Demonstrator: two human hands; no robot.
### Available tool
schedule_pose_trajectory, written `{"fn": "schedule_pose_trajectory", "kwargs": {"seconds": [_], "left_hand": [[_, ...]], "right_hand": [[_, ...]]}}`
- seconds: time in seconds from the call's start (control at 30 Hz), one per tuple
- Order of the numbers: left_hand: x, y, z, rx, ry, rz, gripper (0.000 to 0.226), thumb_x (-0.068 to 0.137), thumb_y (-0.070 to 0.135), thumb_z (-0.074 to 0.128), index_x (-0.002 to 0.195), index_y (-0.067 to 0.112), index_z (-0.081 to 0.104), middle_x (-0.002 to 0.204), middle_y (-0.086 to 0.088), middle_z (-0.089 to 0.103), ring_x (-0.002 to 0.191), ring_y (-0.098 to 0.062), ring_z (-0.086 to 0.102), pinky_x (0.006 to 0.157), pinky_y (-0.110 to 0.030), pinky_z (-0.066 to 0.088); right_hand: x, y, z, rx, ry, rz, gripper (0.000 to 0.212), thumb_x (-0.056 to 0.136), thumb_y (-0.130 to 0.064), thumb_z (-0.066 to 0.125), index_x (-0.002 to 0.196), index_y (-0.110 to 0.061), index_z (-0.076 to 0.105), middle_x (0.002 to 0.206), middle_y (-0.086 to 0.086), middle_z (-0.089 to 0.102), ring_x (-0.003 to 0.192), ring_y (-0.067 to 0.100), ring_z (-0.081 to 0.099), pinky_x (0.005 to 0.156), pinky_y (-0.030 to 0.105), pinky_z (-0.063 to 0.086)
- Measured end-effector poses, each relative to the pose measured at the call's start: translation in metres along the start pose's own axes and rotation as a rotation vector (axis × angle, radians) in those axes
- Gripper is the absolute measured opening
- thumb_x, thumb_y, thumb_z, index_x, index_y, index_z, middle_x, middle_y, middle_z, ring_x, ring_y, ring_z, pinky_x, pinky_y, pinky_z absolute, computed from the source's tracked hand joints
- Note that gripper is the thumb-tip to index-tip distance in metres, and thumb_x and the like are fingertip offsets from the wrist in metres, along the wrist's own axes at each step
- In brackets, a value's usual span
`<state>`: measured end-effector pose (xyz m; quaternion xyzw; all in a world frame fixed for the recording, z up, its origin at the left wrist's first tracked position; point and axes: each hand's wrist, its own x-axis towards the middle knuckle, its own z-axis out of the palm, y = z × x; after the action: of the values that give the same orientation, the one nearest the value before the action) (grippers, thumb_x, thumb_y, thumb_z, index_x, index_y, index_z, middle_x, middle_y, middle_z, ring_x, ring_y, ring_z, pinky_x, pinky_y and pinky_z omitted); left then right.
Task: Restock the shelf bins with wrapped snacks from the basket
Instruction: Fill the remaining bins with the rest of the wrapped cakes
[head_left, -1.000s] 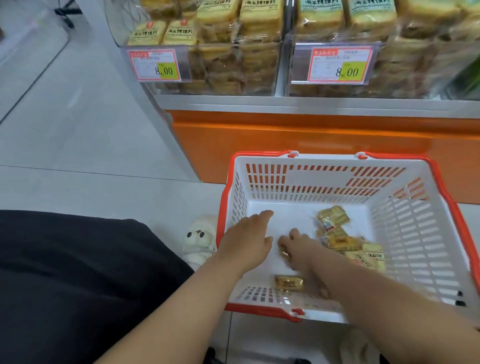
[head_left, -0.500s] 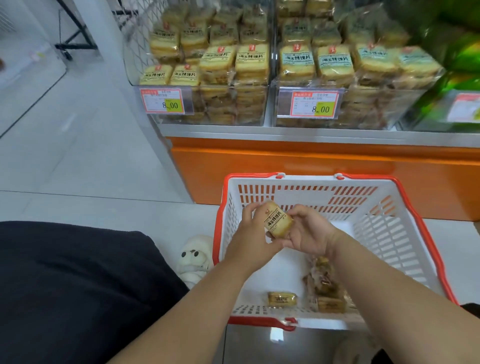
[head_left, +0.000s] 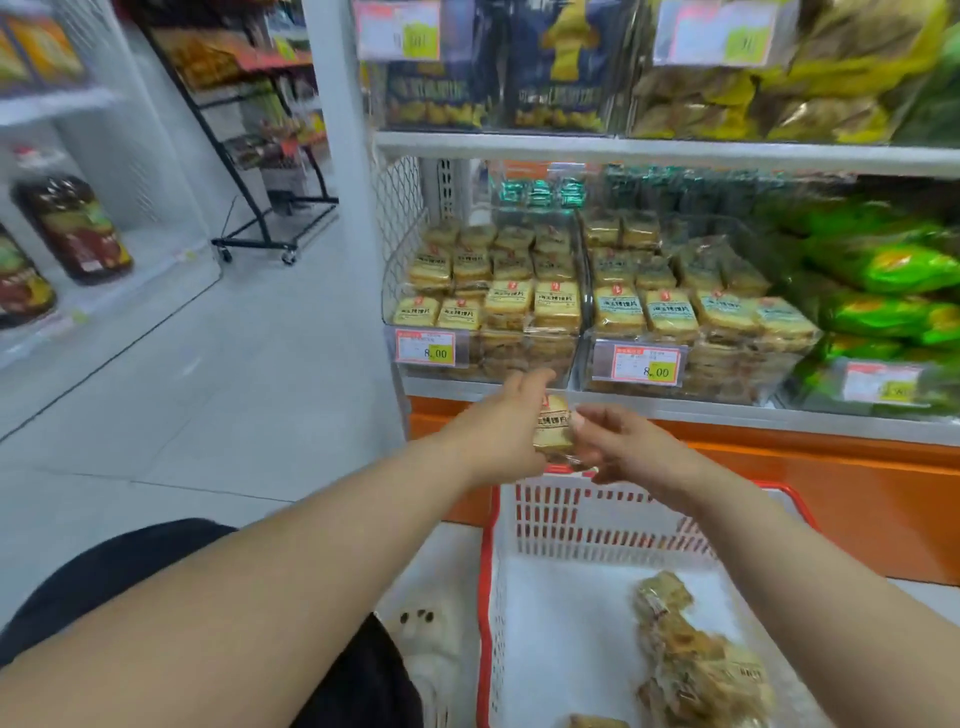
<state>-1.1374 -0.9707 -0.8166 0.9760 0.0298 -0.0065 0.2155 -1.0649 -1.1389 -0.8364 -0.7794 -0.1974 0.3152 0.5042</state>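
Both hands, left hand (head_left: 498, 431) and right hand (head_left: 618, 441), pinch 1 wrapped snack (head_left: 555, 428) label-up, probably aligning it for the shelf bin (head_left: 483, 312) at 12 o'clock.

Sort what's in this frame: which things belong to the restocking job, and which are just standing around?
Part of the job:
- left hand and right hand, both holding one wrapped snack
- basket with loose snacks left inside
- left shelf bin, right shelf bin

Just around:
- green packets
- dark bottles
- wheeled rack
- white plush toy
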Motion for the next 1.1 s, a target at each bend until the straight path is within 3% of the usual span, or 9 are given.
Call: {"fn": "schedule_pose_trajectory", "kwargs": {"seconds": [0.13,0.23,0.4,0.6,0.67,0.77,0.83,0.93,1.1], "left_hand": [[0.002,-0.02,-0.057,0.021,-0.04,0.004,0.095,0.077,0.015,0.075,0.15,0.027,0.016,0.149,-0.001,0.03,0.111,-0.022,0.056,0.086,-0.042,0.054],[0.0,-0.029,-0.079,-0.042,-0.049,0.013,0.093,0.076,0.012,0.076,0.149,0.026,0.019,0.147,0.002,0.031,0.1,-0.016,0.058,0.082,-0.039,0.055],[0.008,-0.037,-0.098,0.006,0.046,0.075,0.085,0.076,0.01,0.074,0.145,0.026,0.026,0.141,0.001,0.037,0.116,-0.022,0.052,0.093,-0.039,0.049],[0.02,-0.053,-0.129,-0.136,0.129,-0.019,0.098,0.079,0.019,0.076,0.154,0.024,0.013,0.153,-0.004,0.018,0.129,-0.026,0.045,0.105,-0.039,0.042],[0.026,-0.064,-0.139,-0.254,0.187,-0.125,0.095,0.079,0.021,0.074,0.154,0.017,0.015,0.152,-0.009,0.021,0.126,-0.026,0.047,0.098,-0.033,0.044],[0.028,-0.077,-0.142,-0.359,0.224,-0.213,0.069,0.086,0.011,0.061,0.147,0.008,0.03,0.135,-0.009,0.046,0.113,-0.023,0.054,0.076,-0.022,0.043],[0.029,-0.082,-0.138,-0.351,0.207,-0.217,0.05,0.093,0.0,0.051,0.141,0.005,0.038,0.125,-0.007,0.053,0.105,-0.02,0.053,0.069,-0.017,0.04],[0.033,-0.085,-0.128,-0.303,0.168,-0.223,0.047,0.092,0.005,0.055,0.137,0.01,0.043,0.124,-0.004,0.058,0.101,-0.02,0.058,0.073,-0.024,0.048],[0.043,-0.092,-0.109,-0.159,0.042,-0.256,0.048,0.088,0.01,0.051,0.135,0.011,0.043,0.112,-0.007,0.06,0.096,-0.024,0.06,0.077,-0.038,0.052]], "right_hand": [[0.0,-0.055,0.01,-0.54,0.111,-0.325,0.089,0.07,-0.041,0.083,0.142,-0.029,0.032,0.133,-0.01,0.037,0.112,0.007,0.046,0.088,0.016,0.043],[0.008,-0.081,0.023,-0.745,0.052,-0.415,0.091,0.071,-0.04,0.083,0.144,-0.027,0.03,0.138,-0.01,0.034,0.119,0.003,0.038,0.102,0.024,0.04],[0.032,-0.116,0.028,-0.774,0.019,-0.472,0.074,0.074,-0.031,0.08,0.132,-0.022,0.035,0.128,-0.007,0.037,0.114,0.006,0.041,0.09,0.016,0.037],[0.071,-0.153,0.03,-0.811,0.106,-0.513,0.054,0.076,-0.032,0.077,0.116,-0.025,0.04,0.111,-0.005,0.051,0.091,0.012,0.056,0.074,0.029,0.052],[0.088,-0.163,0.03,-0.711,0.128,-0.487,0.05,0.079,-0.03,0.076,0.113,-0.026,0.04,0.105,-0.008,0.054,0.087,0.011,0.059,0.071,0.03,0.053],[0.119,-0.168,0.03,-0.606,0.175,-0.47,0.045,0.082,-0.031,0.074,0.111,-0.028,0.041,0.106,-0.007,0.059,0.087,0.012,0.063,0.066,0.028,0.054],[0.139,-0.164,0.031,-0.653,0.178,-0.458,0.045,0.08,-0.038,0.074,0.111,-0.03,0.042,0.107,-0.006,0.059,0.088,0.011,0.061,0.065,0.026,0.049],[0.157,-0.151,0.035,-0.795,0.138,-0.399,0.05,0.075,-0.052,0.073,0.11,-0.038,0.041,0.107,-0.005,0.057,0.091,0.015,0.057,0.078,0.035,0.051],[0.157,-0.147,0.033,-1.041,0.121,-0.42,0.045,0.078,-0.046,0.069,0.115,-0.034,0.047,0.103,-0.006,0.052,0.103,0.021,0.047,0.09,0.04,0.041]]}}
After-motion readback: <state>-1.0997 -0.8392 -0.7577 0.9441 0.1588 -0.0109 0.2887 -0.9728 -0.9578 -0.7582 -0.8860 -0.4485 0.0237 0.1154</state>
